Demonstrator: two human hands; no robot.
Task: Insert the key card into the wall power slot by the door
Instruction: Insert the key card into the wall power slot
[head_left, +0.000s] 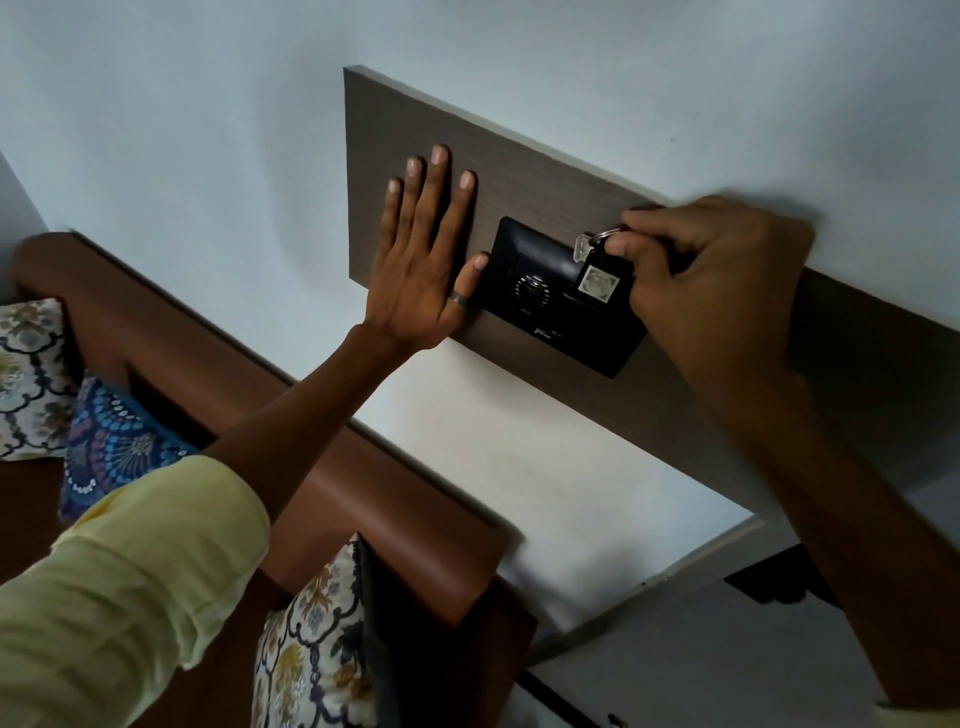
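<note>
A black wall panel (545, 322) with a round dial sits on a dark wood board (519, 171) fixed to the white wall. My right hand (711, 280) is shut on a black key card (602, 280) with a pale square label, held against the panel's upper right part. A metal ring and key (587, 244) hang from the card's top. My left hand (421, 260) lies flat and open on the board, thumb touching the panel's left edge. The slot itself is hidden behind the card and my fingers.
A brown padded headboard (363, 467) runs diagonally below the board. Patterned cushions (311, 654) lean against it at the bottom, and others (41, 374) lie at the left. White wall surrounds the board.
</note>
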